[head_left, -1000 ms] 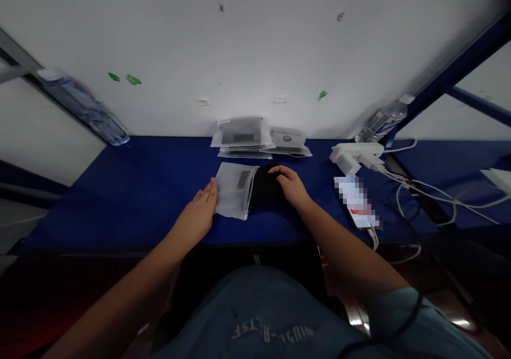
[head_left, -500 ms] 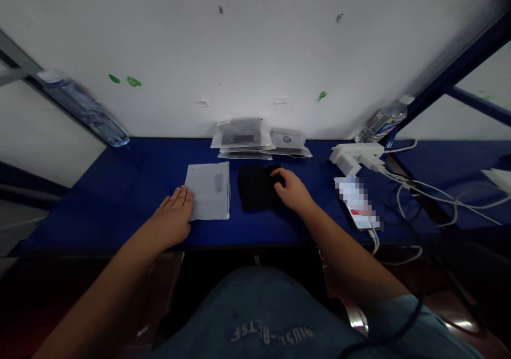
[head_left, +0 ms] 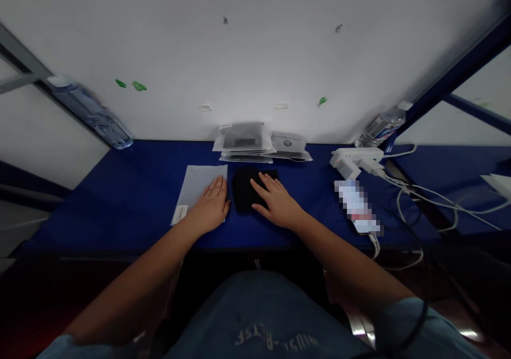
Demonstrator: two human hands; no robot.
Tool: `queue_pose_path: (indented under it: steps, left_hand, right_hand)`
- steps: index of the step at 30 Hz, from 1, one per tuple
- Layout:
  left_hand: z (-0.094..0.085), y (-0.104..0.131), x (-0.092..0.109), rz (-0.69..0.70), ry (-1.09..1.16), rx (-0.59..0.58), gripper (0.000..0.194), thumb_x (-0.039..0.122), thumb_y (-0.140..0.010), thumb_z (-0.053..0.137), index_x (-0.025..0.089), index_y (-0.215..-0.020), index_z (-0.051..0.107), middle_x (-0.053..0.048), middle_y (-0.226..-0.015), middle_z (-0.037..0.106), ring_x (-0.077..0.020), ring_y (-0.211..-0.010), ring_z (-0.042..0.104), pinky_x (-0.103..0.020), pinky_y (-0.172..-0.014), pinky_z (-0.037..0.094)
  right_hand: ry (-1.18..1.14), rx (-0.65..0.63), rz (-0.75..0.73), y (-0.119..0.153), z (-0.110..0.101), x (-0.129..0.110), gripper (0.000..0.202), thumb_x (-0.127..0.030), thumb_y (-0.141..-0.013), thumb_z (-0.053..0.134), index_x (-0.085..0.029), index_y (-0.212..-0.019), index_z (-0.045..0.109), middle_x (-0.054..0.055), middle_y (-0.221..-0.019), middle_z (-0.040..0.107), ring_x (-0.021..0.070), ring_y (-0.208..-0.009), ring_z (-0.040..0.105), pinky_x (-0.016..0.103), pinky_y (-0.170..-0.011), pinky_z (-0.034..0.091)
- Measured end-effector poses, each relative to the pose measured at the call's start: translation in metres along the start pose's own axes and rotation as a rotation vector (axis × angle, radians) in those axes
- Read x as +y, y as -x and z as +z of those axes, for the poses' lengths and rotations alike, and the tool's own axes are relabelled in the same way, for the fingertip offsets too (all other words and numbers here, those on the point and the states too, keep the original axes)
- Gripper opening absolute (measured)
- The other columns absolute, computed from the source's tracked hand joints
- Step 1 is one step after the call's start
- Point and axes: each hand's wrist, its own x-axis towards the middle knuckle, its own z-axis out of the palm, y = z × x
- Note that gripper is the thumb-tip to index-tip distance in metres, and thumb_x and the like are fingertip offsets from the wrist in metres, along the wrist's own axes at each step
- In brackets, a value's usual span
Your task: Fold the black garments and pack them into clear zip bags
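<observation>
A frosted plastic zip bag (head_left: pixel 195 186) lies flat on the blue table (head_left: pixel 131 194), with a small white label at its lower left corner. My left hand (head_left: pixel 213 202) rests on the right part of this bag, fingers stretched out. Just to the right is a folded black cloth item (head_left: pixel 243 188); its exact kind I cannot make out. Spread across the right side of the black cloth, my right hand (head_left: pixel 275 199) lies with its fingers apart. The hand covers part of the cloth.
Against the wall lies a stack of filled zip bags (head_left: pixel 241 138), with another filled bag (head_left: pixel 288 143) beside it. At right are a power strip (head_left: pixel 357 155), a phone (head_left: pixel 357 207) with cables, and a bottle (head_left: pixel 385 124). Another bottle (head_left: pixel 91 111) leans at left.
My left hand has moved right, from the bag's left edge onto its right part. The bag now shows its label at lower left. My right hand has spread flat over the black cloth.
</observation>
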Motion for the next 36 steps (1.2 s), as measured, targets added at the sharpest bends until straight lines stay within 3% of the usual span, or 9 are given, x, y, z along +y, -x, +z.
queue_pose_path:
  steps: [6, 10, 15, 18, 21, 27, 31, 36]
  left_hand:
    - [-0.015, 0.011, -0.031, 0.004, -0.036, -0.079, 0.068, 0.035, -0.097, 0.032, 0.004, -0.157, 0.025, -0.02, -0.166, 0.021, -0.0306, -0.155, 0.02, -0.049, -0.125, 0.023]
    - [-0.026, 0.009, -0.039, -0.038, -0.033, -0.124, 0.067, 0.036, -0.097, 0.033, 0.006, -0.157, 0.029, -0.018, -0.166, 0.023, -0.0307, -0.154, 0.021, -0.052, -0.125, 0.022]
    - [-0.024, 0.0, -0.037, -0.108, 0.038, -0.01, 0.058, 0.032, -0.098, 0.033, 0.007, -0.15, 0.041, -0.02, -0.162, 0.034, -0.0318, -0.152, 0.028, -0.055, -0.123, 0.027]
    - [-0.021, -0.002, -0.035, -0.065, 0.107, 0.046, 0.059, 0.03, -0.099, 0.03, 0.006, -0.151, 0.038, -0.021, -0.16, 0.036, -0.0304, -0.151, 0.032, -0.054, -0.123, 0.027]
    - [-0.02, -0.001, -0.034, 0.023, 0.178, 0.059, 0.06, 0.031, -0.099, 0.028, 0.006, -0.153, 0.035, -0.019, -0.162, 0.034, -0.0278, -0.151, 0.031, -0.05, -0.125, 0.026]
    - [-0.024, 0.004, -0.036, 0.079, 0.31, 0.114, 0.059, 0.037, -0.102, 0.026, 0.012, -0.153, 0.038, -0.014, -0.161, 0.038, -0.0246, -0.15, 0.034, -0.048, -0.126, 0.025]
    - [-0.024, 0.005, -0.037, 0.097, 0.355, 0.136, 0.064, 0.045, -0.103, 0.025, 0.01, -0.156, 0.032, -0.017, -0.162, 0.035, -0.0251, -0.151, 0.032, -0.047, -0.126, 0.023]
    - [-0.023, 0.005, -0.033, 0.14, 0.231, 0.084, 0.074, 0.049, -0.098, 0.041, 0.009, -0.158, 0.025, -0.021, -0.164, 0.027, -0.0322, -0.153, 0.026, -0.055, -0.124, 0.024]
  right_hand:
    - [0.006, -0.051, -0.025, -0.014, 0.008, -0.011, 0.089, -0.063, -0.092, 0.058, -0.015, -0.16, 0.027, 0.023, -0.165, 0.023, 0.0382, -0.154, 0.02, 0.058, -0.121, 0.024]
    - [0.012, -0.052, -0.044, -0.027, 0.008, -0.021, 0.084, -0.064, -0.091, 0.057, -0.014, -0.157, 0.036, 0.024, -0.161, 0.033, 0.0389, -0.152, 0.026, 0.058, -0.12, 0.025]
    - [0.009, -0.014, -0.028, -0.043, -0.001, -0.038, 0.075, -0.068, -0.086, 0.062, -0.014, -0.138, 0.056, 0.023, -0.145, 0.051, 0.0376, -0.138, 0.045, 0.056, -0.116, 0.029]
    - [0.023, 0.032, 0.018, -0.047, -0.002, -0.054, 0.09, -0.069, -0.075, 0.074, -0.01, -0.14, 0.052, 0.023, -0.133, 0.055, 0.0364, -0.125, 0.053, 0.053, -0.109, 0.038]
    - [0.056, 0.052, 0.043, -0.048, 0.004, -0.068, 0.093, -0.061, -0.079, 0.075, -0.012, -0.151, 0.041, 0.026, -0.135, 0.051, 0.0382, -0.126, 0.05, 0.054, -0.106, 0.039]
    - [0.021, 0.039, 0.029, -0.05, 0.009, -0.072, 0.063, -0.038, -0.094, 0.064, -0.03, -0.152, 0.042, 0.019, -0.145, 0.048, 0.0344, -0.133, 0.048, 0.053, -0.109, 0.038]
    - [-0.151, 0.09, 0.09, -0.05, 0.006, -0.067, 0.048, -0.022, -0.098, 0.051, -0.026, -0.146, 0.051, 0.015, -0.142, 0.054, 0.0268, -0.132, 0.052, 0.049, -0.112, 0.04]
    - [-0.514, 0.313, 0.129, -0.042, 0.002, -0.055, 0.05, -0.012, -0.094, 0.041, -0.021, -0.143, 0.052, 0.01, -0.141, 0.058, 0.0173, -0.132, 0.053, 0.035, -0.113, 0.042]
